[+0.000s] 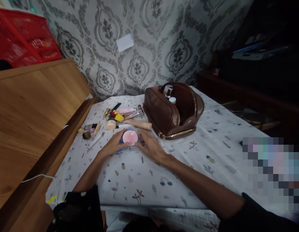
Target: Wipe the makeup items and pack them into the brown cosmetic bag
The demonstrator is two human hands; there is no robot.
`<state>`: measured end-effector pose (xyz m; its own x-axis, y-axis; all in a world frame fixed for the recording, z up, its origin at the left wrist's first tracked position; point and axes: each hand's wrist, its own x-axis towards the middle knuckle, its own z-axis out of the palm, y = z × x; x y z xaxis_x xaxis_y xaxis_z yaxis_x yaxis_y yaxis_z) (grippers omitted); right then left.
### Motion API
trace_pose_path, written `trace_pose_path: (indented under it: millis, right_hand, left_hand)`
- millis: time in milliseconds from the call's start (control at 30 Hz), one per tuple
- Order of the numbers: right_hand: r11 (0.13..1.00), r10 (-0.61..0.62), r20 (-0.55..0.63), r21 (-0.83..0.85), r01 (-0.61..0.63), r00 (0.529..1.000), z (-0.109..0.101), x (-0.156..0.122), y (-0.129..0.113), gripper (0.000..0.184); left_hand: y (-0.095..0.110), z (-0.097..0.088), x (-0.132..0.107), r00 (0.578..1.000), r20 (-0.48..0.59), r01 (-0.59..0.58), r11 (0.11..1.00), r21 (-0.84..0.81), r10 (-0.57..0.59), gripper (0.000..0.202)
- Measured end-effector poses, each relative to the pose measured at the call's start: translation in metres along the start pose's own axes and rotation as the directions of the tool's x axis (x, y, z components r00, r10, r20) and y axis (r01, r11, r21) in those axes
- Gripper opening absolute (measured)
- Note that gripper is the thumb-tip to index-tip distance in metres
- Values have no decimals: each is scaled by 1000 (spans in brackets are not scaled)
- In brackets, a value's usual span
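A small round pink compact (130,137) sits on a blue cloth (121,149) on the patterned white sheet (163,174). My left hand (115,144) curls round its left side and my right hand (150,145) closes on its right side, so both hands hold it. Just behind it lie several cosmetics: a beige tube (139,123), a small cream jar (111,124), lipsticks (115,115) and brushes (95,131). A brown zip bag (172,112) stands open to the right of them with bottles (168,91) inside.
A wooden board (31,112) slopes along the left edge with a white cable (37,177) over it. A red crate (22,37) stands at the back left. Patterned wallpaper (149,45) lies behind. Dark furniture (255,83) fills the right.
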<state>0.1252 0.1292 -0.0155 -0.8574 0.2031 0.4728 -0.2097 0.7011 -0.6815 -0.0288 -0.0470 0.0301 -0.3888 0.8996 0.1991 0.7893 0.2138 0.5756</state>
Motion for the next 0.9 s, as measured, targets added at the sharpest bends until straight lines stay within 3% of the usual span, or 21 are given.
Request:
trace_pose_path:
  millis: [100, 267, 400, 467, 567, 633, 733, 833, 900]
  right_hand:
    - [1000, 9, 19, -11, -9, 1000, 2, 0, 0, 58]
    - [1000, 1, 89, -15, 1, 996, 4, 1, -4, 81]
    - [999, 37, 85, -25, -35, 996, 5, 2, -3, 81]
    - [998, 55, 60, -10, -54, 997, 5, 2, -1, 81]
    - [995, 97, 12, 24, -97, 995, 3, 4, 1, 84]
    - [994, 102, 3, 42, -102, 995, 0, 4, -1, 82]
    - [996, 81, 16, 39, -81, 997, -5, 3, -5, 72]
    - [996, 90, 40, 8, -91, 995, -7, 1, -6, 70]
    - [994, 108, 50, -12, -107, 993, -5, 0, -3, 75]
  left_hand:
    - [1, -1, -3, 996, 76, -55, 998, 2, 55, 79]
    - [10, 3, -5, 991, 111, -86, 995, 58, 79, 70]
    - [10, -16, 2, 977, 204, -83, 991, 105, 60, 52]
    - [10, -31, 9, 986, 161, -56, 988, 147, 32, 43]
    - [15, -38, 19, 999, -18, -45, 995, 85, 46, 40]
    - [21, -26, 23, 996, -44, -85, 994, -74, 82, 44]
    - [29, 4, 21, 993, 32, -95, 936, -340, 112, 62]
    - [26, 25, 16, 994, 33, -86, 909, -409, 109, 82]
    - [20, 28, 14, 995, 36, -73, 920, -384, 94, 84]
